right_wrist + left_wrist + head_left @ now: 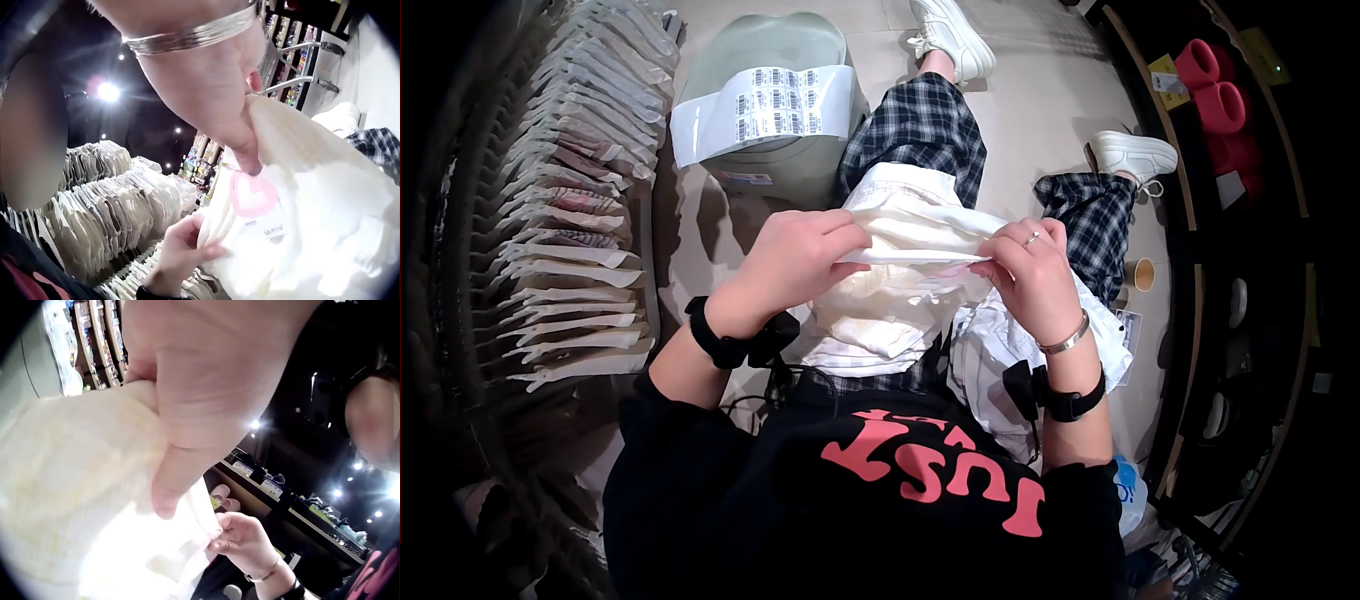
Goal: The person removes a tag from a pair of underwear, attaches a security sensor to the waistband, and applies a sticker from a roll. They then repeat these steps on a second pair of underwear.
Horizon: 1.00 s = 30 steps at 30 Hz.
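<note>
A cream-white cloth item (900,225) is stretched between both hands above the lap. The left hand (795,255) pinches its left end between thumb and fingers; in the left wrist view the thumb of the left hand (206,381) lies over the pale fabric (75,469). At the other end, the right hand (1035,270) pinches the edge. The right wrist view shows the right hand (206,81) gripping the fabric (337,187) beside a pink heart print (253,194) and small printed lettering. More pale cloth (870,325) lies on the lap below.
Many pale garments hang in a row (585,220) at the left. A grey-green bin (790,175) bears a sheet of barcode labels (775,105). A white bundle (990,365) lies by the right thigh, near a paper cup (1140,274). Dark shelves with pink slippers (1220,105) stand right.
</note>
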### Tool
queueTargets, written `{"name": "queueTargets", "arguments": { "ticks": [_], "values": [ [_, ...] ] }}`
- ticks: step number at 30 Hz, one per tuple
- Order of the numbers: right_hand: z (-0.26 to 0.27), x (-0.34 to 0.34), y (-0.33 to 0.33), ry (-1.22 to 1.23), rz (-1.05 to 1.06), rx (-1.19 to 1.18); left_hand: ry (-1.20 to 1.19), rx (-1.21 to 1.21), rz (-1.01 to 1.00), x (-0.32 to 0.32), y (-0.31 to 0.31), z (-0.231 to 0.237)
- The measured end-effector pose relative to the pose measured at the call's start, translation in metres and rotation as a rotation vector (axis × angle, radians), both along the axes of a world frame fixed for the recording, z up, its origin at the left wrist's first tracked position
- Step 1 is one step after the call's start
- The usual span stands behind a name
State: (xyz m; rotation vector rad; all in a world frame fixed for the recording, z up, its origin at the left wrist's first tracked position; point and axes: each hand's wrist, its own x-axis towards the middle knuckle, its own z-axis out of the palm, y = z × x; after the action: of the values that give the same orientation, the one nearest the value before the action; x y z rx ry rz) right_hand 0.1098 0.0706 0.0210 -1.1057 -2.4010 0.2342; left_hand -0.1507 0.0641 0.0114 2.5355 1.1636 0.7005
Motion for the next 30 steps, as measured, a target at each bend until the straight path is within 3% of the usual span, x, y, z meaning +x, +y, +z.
{"name": "queueTargets", "arguments": {
  "ticks": [5, 11, 12, 16, 20, 23, 24, 27, 30],
  "values": [
    [0.002, 0.009, 0.008, -0.161, 0.025, -0.080, 0.284, -0.019, 0.029, -0.042, 0.005, 0.001],
    [-0.032, -0.006, 0.038, -0.132, -0.070, -0.297, 0.356, 0.166, 0.316, -0.057, 0.017, -0.015],
    [-0.044, -0.009, 0.042, -0.091, -0.088, -0.249, 0.377, 0.095, 0.416, -0.057, 0.020, -0.024],
    [-0.069, -0.013, 0.048, 0.005, -0.093, -0.107, 0.132, 0.190, 0.505, -0.046, 0.025, -0.044],
    [-0.069, -0.014, 0.032, 0.018, -0.054, -0.154, -0.281, -0.198, 0.588, -0.043, 0.023, -0.051],
    [-0.064, -0.025, 0.022, 0.048, -0.009, -0.199, -0.992, -0.632, 0.739, -0.049, 0.037, -0.056],
    [-0.062, -0.029, 0.019, 0.066, 0.013, -0.221, -1.107, -0.703, 0.795, -0.049, 0.042, -0.052],
    [-0.054, -0.037, 0.010, 0.094, 0.079, -0.289, -1.277, -0.984, 0.891, -0.052, 0.056, -0.041],
    [-0.049, -0.038, 0.002, 0.088, 0.102, -0.307, -1.270, -0.876, 0.949, -0.058, 0.068, -0.055]
  ]
}}
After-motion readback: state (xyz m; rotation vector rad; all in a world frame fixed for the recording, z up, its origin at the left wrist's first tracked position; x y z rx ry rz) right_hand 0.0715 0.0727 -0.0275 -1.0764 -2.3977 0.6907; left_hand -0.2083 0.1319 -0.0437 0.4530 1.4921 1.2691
